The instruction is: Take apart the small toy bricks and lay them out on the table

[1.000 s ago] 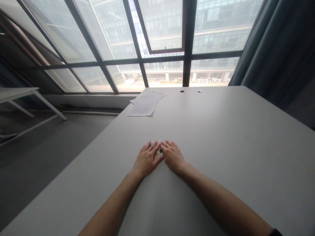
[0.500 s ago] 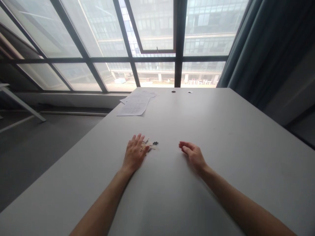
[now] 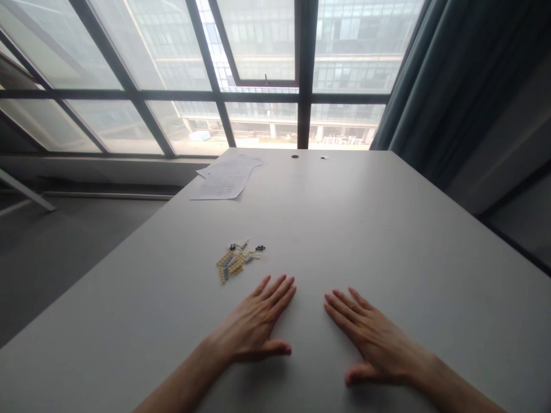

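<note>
A small pile of building-brick pieces (image 3: 235,263), tan, grey, white and black, lies on the white table (image 3: 318,229) left of centre. My left hand (image 3: 260,321) is spread palm down just nearer than the pile and to its right, apart from the pieces. Its thumb points right, and nothing is in it. Across a gap, my right hand (image 3: 372,338) is also palm down over the tabletop, fingers stretched forward and thumb out to the left. It holds nothing either.
Printed paper sheets (image 3: 226,179) lie at the table's far left corner. Two round holes, one of them a dark cable hole (image 3: 295,156), sit near the far edge. Beyond stand large windows, with a dark curtain (image 3: 413,86) on the right.
My left hand has come off the pile, moving right and nearer, which uncovers the pieces. My right hand has come nearer and changed from curled to flat and spread. The view has shifted slightly.
</note>
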{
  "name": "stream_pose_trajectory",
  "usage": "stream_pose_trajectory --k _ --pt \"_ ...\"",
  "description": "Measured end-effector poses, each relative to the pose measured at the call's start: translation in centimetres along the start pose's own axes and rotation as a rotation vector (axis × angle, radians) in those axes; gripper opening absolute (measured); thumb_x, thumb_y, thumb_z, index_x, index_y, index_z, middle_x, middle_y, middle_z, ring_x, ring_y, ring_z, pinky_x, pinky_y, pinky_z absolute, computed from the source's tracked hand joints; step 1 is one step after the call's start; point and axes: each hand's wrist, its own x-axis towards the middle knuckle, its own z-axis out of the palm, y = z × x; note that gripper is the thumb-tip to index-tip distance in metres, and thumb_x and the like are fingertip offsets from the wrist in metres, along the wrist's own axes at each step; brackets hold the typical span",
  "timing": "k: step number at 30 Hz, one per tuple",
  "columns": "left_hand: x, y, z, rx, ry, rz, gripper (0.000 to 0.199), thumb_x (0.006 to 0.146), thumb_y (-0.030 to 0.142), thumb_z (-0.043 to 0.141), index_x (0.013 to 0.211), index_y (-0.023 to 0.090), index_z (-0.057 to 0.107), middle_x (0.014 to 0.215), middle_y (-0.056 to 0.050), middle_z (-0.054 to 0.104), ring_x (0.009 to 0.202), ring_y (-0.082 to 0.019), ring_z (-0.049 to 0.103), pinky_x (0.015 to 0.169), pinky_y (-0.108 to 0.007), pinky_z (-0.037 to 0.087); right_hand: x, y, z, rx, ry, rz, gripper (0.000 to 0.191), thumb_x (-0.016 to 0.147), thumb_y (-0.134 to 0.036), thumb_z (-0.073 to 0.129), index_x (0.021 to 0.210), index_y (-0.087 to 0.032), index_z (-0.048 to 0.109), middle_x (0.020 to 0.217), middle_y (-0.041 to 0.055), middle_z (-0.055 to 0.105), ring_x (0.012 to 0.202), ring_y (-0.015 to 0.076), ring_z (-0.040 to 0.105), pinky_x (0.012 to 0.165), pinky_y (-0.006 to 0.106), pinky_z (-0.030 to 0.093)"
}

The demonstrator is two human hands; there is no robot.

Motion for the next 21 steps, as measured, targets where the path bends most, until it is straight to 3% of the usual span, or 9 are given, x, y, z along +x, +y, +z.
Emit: stream_pose_trajectory --k 7,10,12,14,16,18,19,21 --pt "-0.1 -0.4 0.1 -0.044 -0.021 -0.017 0.099 0.076 0.076 0.043 0.149 0.023 0.002 0.155 -0.011 0.014 0.143 -0.03 0.013 0.117 -0.05 0.009 0.3 0.1 0.1 0.003 0.002 0.006 0.101 0.074 -0.072 0.053 0.149 -0.017 0.016 0.152 0.0161 0.025 0.14 0.032 0.025 0.116 0.052 0.015" --pt "-0.1 -0.2 0.2 -0.072 0.012 -0.007 0.095 0.078 0.072 0.046 0.15 0.023 0.008 0.154 -0.01 0.018 0.142 -0.03 0.016 0.117 -0.052 0.01 0.1 0.0 0.4 -0.028 0.066 -0.005 0.087 0.08 -0.066 0.053 0.147 -0.016 0.029 0.148 0.0162 0.036 0.137 0.0326 0.031 0.114 0.053 0.021" --pt "-0.3 -0.6 0.4 -0.127 0.109 -0.038 0.081 0.082 0.065 0.048 0.147 0.024 0.022 0.152 -0.009 0.029 0.14 -0.029 0.026 0.116 -0.048 0.019 -0.1 0.1 1.0 -0.025 0.18 0.014 0.061 0.086 -0.053 0.052 0.136 -0.019 0.047 0.136 0.0151 0.053 0.128 0.0302 0.045 0.109 0.05 0.034" --pt "-0.7 -1.9 0.5 -0.191 0.298 -0.143 0.059 0.088 0.055 0.047 0.138 0.025 0.041 0.142 -0.008 0.046 0.131 -0.025 0.042 0.111 -0.041 0.033 -0.2 0.1 1.6 0.011 0.311 0.057 0.034 0.09 -0.038 0.05 0.118 -0.022 0.061 0.115 0.0131 0.065 0.11 0.0261 0.059 0.096 0.044 0.047" --pt "-1.3 -4.1 0.5 -0.195 0.554 -0.311 0.042 0.09 0.049 0.045 0.122 0.024 0.056 0.126 -0.007 0.059 0.119 -0.022 0.053 0.103 -0.037 0.042 -0.2 0.2 2.0 0.057 0.397 0.1 0.022 0.091 -0.03 0.047 0.103 -0.023 0.064 0.098 0.0111 0.068 0.094 0.0232 0.063 0.084 0.039 0.052" --pt "-2.0 -6.9 0.5 -0.093 0.77 -0.483 0.04 0.089 0.05 0.046 0.114 0.022 0.06 0.119 -0.008 0.062 0.117 -0.025 0.054 0.102 -0.04 0.042 -0.1 0.1 2.1 0.08 0.421 0.145 0.019 0.091 -0.029 0.047 0.099 -0.023 0.063 0.096 0.0108 0.067 0.09 0.0227 0.063 0.081 0.038 0.053" --pt "-2.3 -8.3 0.5 -0.029 0.792 -0.561 0.046 0.087 0.052 0.047 0.119 0.02 0.056 0.123 -0.01 0.059 0.119 -0.027 0.052 0.103 -0.044 0.04 0.1 0.0 2.2 0.079 0.416 0.167 0.019 0.091 -0.028 0.047 0.101 -0.023 0.062 0.099 0.0113 0.066 0.093 0.0231 0.062 0.082 0.039 0.053" --pt "-2.5 -10.7 0.5 0.062 0.71 -0.634 0.068 0.082 0.061 0.05 0.133 0.016 0.045 0.134 -0.016 0.05 0.127 -0.032 0.044 0.105 -0.05 0.035 0.6 -0.2 2.2 0.063 0.384 0.203 0.024 0.089 -0.029 0.049 0.11 -0.022 0.06 0.11 0.0127 0.063 0.102 0.0245 0.059 0.089 0.041 0.051"
